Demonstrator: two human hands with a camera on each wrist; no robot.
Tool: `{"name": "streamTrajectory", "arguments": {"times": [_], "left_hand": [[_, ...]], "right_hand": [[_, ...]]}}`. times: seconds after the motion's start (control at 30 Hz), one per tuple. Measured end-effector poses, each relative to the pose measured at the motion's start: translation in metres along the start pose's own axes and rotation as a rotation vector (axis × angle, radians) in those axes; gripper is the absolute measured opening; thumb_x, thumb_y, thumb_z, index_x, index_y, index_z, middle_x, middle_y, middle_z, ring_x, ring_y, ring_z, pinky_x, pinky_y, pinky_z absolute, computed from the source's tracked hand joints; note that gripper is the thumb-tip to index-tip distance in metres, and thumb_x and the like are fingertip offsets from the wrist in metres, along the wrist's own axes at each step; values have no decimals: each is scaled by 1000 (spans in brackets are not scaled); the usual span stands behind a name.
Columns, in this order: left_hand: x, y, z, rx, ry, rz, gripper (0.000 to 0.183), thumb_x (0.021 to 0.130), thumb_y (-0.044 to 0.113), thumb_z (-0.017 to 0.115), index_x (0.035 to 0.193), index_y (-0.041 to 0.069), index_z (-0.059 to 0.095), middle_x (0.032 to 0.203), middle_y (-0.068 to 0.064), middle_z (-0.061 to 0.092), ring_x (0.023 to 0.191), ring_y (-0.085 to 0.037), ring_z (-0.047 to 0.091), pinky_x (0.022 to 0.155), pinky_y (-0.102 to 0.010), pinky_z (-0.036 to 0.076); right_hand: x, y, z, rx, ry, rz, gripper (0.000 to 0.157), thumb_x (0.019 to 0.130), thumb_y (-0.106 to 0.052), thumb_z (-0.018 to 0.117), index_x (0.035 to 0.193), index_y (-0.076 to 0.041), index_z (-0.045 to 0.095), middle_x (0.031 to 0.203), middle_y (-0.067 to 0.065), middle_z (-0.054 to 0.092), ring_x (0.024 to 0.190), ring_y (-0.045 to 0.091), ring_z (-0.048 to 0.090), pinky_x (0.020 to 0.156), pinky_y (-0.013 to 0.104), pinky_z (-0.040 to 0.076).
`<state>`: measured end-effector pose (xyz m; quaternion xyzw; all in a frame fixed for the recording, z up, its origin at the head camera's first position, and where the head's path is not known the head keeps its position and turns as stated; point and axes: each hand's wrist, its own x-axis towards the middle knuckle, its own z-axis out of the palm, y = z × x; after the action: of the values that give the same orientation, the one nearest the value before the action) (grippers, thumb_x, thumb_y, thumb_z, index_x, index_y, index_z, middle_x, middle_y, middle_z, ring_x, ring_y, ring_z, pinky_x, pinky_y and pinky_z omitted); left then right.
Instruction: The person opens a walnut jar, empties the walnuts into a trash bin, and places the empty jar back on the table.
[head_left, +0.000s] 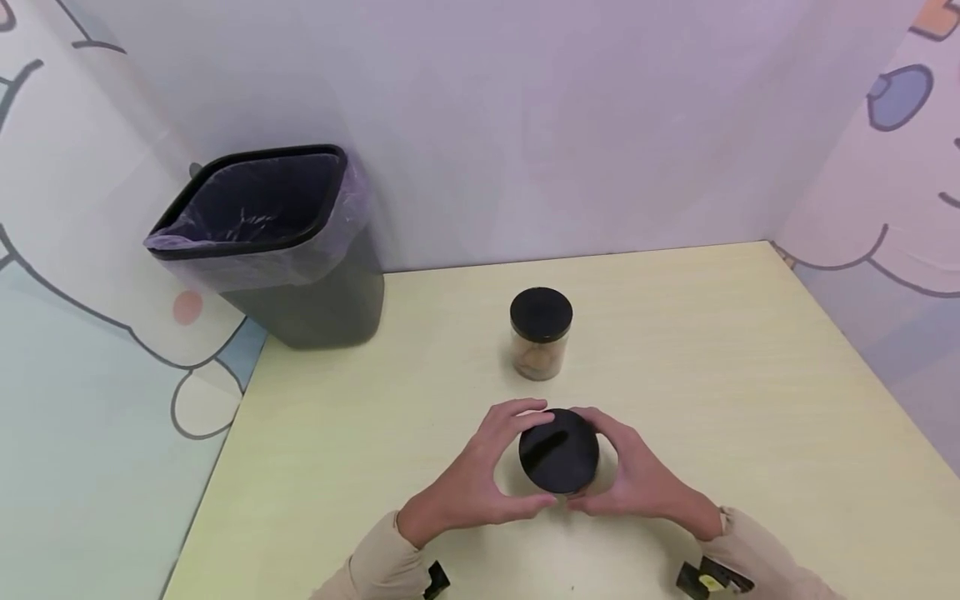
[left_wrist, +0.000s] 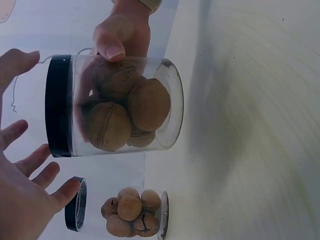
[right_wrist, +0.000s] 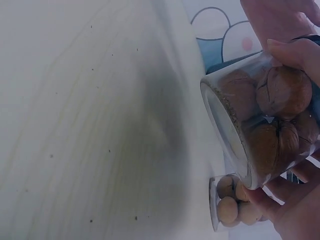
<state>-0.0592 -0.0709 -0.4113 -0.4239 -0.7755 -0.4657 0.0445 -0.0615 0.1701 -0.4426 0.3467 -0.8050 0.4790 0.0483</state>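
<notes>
A clear jar [left_wrist: 176,105] of walnuts, its black lid [head_left: 558,451] on, is between my two hands. My right hand [head_left: 633,475] grips the jar's body, with the thumb on one side and fingers on the other. The jar is raised off the table, its underside showing in the right wrist view. My left hand [head_left: 476,475] is spread in a wide curve around the lid, fingertips close to the rim and thumb apart from it in the left wrist view. Beyond stands a second walnut jar [head_left: 538,357], upright with a black lid [head_left: 541,313].
A grey bin [head_left: 315,304] with a black rim and a purplish liner stands at the table's back left corner. The pale wooden table [head_left: 712,358] meets a plain wall at the back. Walls with cartoon drawings flank it on both sides.
</notes>
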Motion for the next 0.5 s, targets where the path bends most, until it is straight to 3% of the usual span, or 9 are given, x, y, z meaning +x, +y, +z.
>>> {"name": "streamTrajectory", "arguments": {"times": [0.3,0.5], "left_hand": [[7,6,-2,36,-11,38,79,72,30,80,140,15,41,146,-3,32,131,-21,30,103,-36,35],[14,9,-2,55,-28,87,80,72,31,80,140,15,40,146,-3,32,130,-21,30,102,-34,36]], "right_hand": [[16,-38,-10,51,31,-61,84,51,-11,90,126,-7,51,110,5,62,97,16,58,87,20,41],[20,-46,-11,48,49,-89,81,52,-10,88,124,-6,51,107,4,61,94,16,57,85,21,41]]}}
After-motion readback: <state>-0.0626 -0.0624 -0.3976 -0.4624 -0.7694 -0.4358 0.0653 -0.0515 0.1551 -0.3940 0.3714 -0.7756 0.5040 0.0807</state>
